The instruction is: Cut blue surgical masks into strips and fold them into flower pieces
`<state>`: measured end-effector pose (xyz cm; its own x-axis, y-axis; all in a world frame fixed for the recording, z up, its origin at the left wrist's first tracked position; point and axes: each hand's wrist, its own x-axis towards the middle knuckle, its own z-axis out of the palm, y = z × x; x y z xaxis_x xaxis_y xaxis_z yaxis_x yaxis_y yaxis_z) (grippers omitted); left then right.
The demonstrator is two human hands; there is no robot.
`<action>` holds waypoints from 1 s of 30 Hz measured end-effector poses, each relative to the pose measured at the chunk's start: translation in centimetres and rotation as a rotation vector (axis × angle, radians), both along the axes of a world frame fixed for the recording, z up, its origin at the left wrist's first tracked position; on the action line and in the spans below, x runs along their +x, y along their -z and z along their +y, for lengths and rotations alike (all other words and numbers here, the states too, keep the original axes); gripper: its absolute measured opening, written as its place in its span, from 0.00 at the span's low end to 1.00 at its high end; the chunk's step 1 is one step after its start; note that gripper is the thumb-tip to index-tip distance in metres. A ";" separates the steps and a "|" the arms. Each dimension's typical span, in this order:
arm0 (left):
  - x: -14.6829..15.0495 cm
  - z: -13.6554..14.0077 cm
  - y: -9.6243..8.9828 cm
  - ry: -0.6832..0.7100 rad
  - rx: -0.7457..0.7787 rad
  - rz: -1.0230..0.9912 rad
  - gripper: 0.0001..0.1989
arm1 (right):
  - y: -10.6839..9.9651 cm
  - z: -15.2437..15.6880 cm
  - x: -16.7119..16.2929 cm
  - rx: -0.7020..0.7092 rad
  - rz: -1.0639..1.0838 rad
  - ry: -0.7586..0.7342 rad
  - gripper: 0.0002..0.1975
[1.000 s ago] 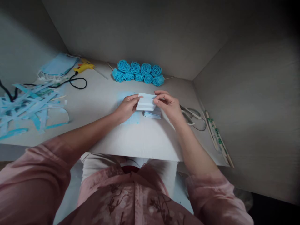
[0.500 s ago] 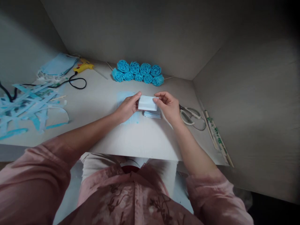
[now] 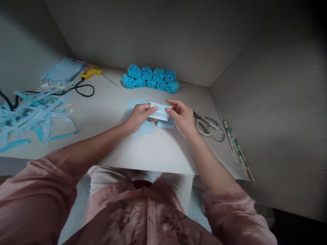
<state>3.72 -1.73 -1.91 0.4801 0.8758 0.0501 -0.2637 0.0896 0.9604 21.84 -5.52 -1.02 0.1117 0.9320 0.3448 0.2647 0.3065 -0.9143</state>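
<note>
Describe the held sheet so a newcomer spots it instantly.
On the table, find the blue roses at the back. Nearer the camera, the left hand pinches a small pale sheet, with the right hand at its other end. The stack just below it in view lies on the table; the sheet alone is held.

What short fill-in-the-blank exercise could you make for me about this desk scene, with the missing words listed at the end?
1. Of the left hand and the right hand, the ____ one is nearer the scissors.
2. The number of hands holding the pale piece is ____.
3. The main colour of the glue gun is ____.
4. Counted together, the blue flowers number ____.

Missing words: right; two; yellow; nine.
</note>
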 end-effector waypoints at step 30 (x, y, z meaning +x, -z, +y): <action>0.0 0.8 0.2 -0.053 -0.147 -0.160 0.13 | -1.9 0.0 3.1 0.153 -0.001 0.188 0.10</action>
